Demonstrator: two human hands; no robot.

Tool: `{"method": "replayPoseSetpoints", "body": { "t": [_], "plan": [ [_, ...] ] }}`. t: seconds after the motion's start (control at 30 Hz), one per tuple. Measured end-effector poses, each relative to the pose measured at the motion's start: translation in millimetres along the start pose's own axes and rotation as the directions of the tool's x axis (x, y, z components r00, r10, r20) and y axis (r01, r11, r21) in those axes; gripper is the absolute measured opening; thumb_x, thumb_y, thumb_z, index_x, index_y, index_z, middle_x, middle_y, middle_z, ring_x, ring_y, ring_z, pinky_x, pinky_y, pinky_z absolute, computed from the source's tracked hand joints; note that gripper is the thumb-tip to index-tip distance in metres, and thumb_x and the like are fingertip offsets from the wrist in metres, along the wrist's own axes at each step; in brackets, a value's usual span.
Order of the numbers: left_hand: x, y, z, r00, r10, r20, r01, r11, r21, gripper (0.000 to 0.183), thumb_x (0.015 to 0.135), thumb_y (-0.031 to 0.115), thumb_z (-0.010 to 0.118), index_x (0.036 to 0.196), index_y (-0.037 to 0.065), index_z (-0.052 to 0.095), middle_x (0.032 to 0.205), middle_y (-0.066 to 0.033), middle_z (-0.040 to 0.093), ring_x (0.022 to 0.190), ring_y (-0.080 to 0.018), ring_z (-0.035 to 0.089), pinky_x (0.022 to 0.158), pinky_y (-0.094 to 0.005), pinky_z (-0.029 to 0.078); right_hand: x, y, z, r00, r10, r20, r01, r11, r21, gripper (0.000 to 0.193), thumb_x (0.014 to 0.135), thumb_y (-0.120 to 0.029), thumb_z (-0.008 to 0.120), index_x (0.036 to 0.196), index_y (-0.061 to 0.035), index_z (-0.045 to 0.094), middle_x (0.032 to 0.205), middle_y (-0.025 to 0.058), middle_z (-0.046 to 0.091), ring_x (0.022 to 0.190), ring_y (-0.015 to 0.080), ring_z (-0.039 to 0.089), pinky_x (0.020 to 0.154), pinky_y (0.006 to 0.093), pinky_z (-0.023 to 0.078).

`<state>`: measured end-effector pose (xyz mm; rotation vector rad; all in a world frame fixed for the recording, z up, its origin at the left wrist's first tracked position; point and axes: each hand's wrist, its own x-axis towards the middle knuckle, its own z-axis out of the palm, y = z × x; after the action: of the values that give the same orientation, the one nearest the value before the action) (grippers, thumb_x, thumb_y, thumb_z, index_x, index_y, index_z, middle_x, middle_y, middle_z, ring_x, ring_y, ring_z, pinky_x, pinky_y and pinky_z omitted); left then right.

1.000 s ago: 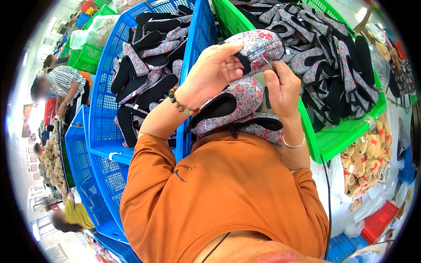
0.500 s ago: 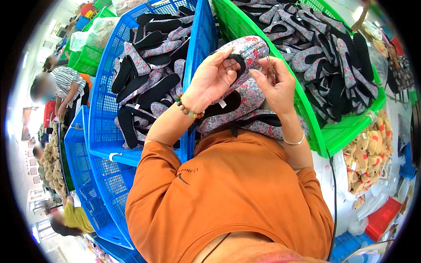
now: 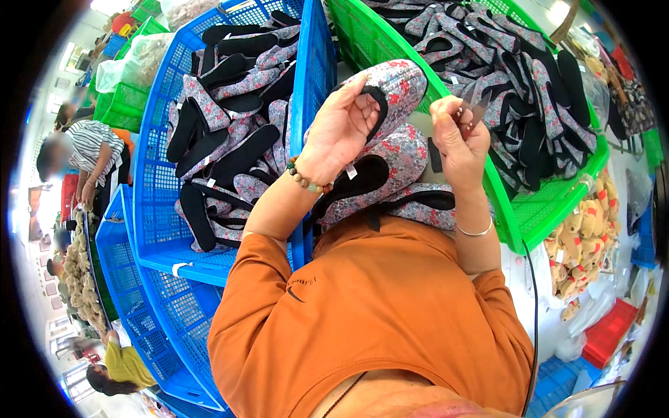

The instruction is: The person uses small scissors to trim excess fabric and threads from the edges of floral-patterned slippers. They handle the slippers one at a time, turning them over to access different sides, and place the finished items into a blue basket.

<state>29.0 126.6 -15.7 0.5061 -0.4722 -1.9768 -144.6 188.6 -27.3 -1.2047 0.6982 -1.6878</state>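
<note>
A small white tag [image 3: 351, 171] is hanging just below the left hand [image 3: 339, 130], beside the beaded bracelet [image 3: 307, 182] at the wrist. The left hand is lying palm-down on the uppermost floral slipper [image 3: 398, 85], its fingers [image 3: 362, 108] curling together over the slipper's black-trimmed opening and pressing on it. Under that hand a stack of floral slippers [image 3: 390, 181] is resting against the person's orange shirt [image 3: 369, 313]. The right hand [image 3: 456, 136] is raised just right of the slipper's toe, its fingers [image 3: 446, 111] pinching together on small metal snips [image 3: 474, 104], blades pointing up. Left of the left hand a blue crate [image 3: 157, 230] is holding more slippers; beyond the right hand's fingers a green crate [image 3: 550, 209] is holding another heap. A thin bangle [image 3: 474, 231] is circling the right wrist.
</note>
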Motion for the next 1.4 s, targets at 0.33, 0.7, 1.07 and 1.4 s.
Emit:
{"method": "replayPoseSetpoints", "body": {
  "t": [0.33, 0.7, 1.07, 1.4],
  "plan": [
    [11, 8, -42, 0.971, 0.004, 0.240, 0.075, 0.944, -0.322, 0.028, 0.096, 0.012, 0.041, 0.115, -0.004, 0.053, 0.115, -0.0151, 0.061, 0.104, -0.0221, 0.061, 0.096, -0.0356, 0.048, -4, 27, 21, 0.961, -0.239, 0.138, 0.241, 0.483, -0.842, 0.037, 0.080, -0.036, 0.070, 0.087, -0.0014, 0.057, 0.073, 0.0114, 0.054, 0.061, 0.0264, 0.056, 0.052, 0.0333, 0.045],
    [-11, 11, -8, 0.994, 0.062, -0.090, -0.079, 0.977, -0.198, 0.022, 0.098, 0.016, 0.041, 0.108, 0.002, 0.054, 0.100, -0.0084, 0.062, 0.094, -0.0183, 0.059, 0.091, -0.0330, 0.049, 7, 47, 40, 0.868, -0.394, 0.303, 0.434, 0.306, -0.847, 0.033, 0.081, -0.036, 0.066, 0.083, -0.0056, 0.056, 0.073, 0.0068, 0.054, 0.059, 0.0254, 0.056, 0.048, 0.0338, 0.043],
    [5, 9, -52, 0.935, -0.024, 0.355, 0.218, 0.826, -0.519, 0.035, 0.097, 0.012, 0.032, 0.124, -0.006, 0.045, 0.125, -0.0182, 0.054, 0.116, -0.0275, 0.053, 0.105, -0.0422, 0.039, 9, 44, 42, 0.853, -0.416, 0.314, 0.432, 0.228, -0.873, 0.032, 0.084, -0.037, 0.063, 0.076, -0.0064, 0.054, 0.067, 0.0072, 0.051, 0.056, 0.0260, 0.054, 0.047, 0.0342, 0.041],
    [-13, 8, -9, 0.996, 0.061, 0.061, -0.052, 0.990, -0.128, 0.024, 0.098, 0.020, 0.045, 0.108, 0.002, 0.057, 0.101, -0.0099, 0.066, 0.091, -0.0166, 0.064, 0.085, -0.0314, 0.053, -2, 32, 18, 0.938, -0.322, 0.125, 0.267, 0.446, -0.854, 0.032, 0.089, -0.033, 0.059, 0.080, -0.0031, 0.053, 0.070, 0.0112, 0.053, 0.059, 0.0298, 0.054, 0.052, 0.0361, 0.042]
  ]
}}
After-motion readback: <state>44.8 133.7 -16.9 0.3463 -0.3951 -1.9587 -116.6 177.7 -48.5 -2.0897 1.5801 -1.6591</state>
